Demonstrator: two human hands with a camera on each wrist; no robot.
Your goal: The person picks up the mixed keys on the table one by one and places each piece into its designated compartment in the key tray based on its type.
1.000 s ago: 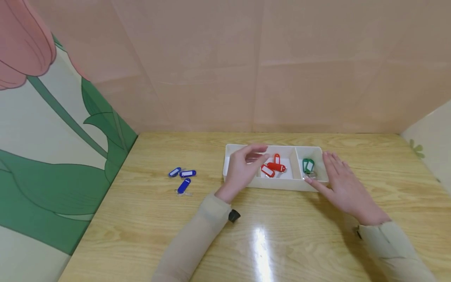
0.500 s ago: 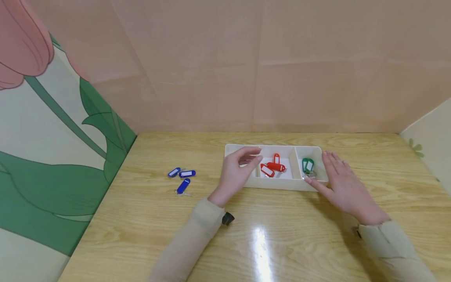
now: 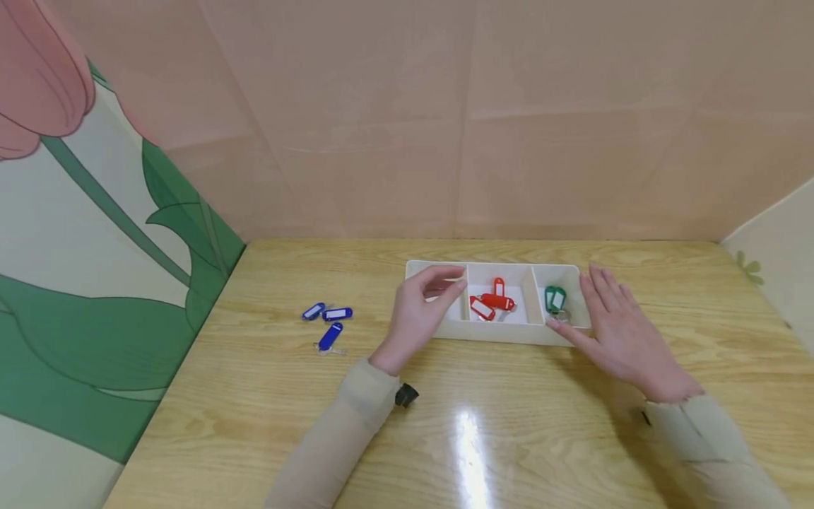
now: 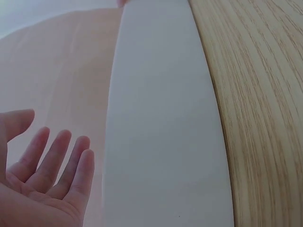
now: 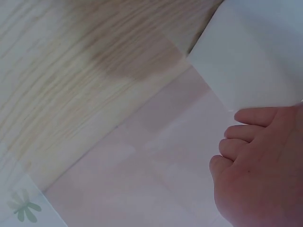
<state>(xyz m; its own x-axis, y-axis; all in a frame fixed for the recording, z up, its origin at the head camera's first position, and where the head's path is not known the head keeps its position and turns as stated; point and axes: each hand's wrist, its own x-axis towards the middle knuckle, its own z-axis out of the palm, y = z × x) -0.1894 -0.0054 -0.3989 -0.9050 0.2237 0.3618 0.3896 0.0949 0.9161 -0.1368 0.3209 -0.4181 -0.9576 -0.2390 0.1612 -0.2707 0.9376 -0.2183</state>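
A white tray [image 3: 490,332] with three compartments stands on the wooden table. My left hand [image 3: 420,304] hovers over its left compartment; the fingers bend loosely with nothing between them, as the left wrist view of the hand [image 4: 52,184] also shows. Red key tags [image 3: 498,302] lie in the middle compartment, and green key tags [image 3: 555,299] with a metal ring lie in the right one. At the tray's right end is my right hand [image 3: 620,332], fingers extended along the end wall and thumb at the front rim. The right wrist view shows this hand [image 5: 260,161] against the tray's corner.
Left of the tray, three blue key tags [image 3: 330,336] lie on the table [image 3: 254,396], one with a key beside it. A pinkish covered wall [image 3: 356,141] rises behind the table, and a flower-painted panel [image 3: 95,332] borders the left side.
My left hand has drawn back leftward, from near the red key tags to over the left compartment. The right hand's fingers have lifted slightly and spread at the tray's end.
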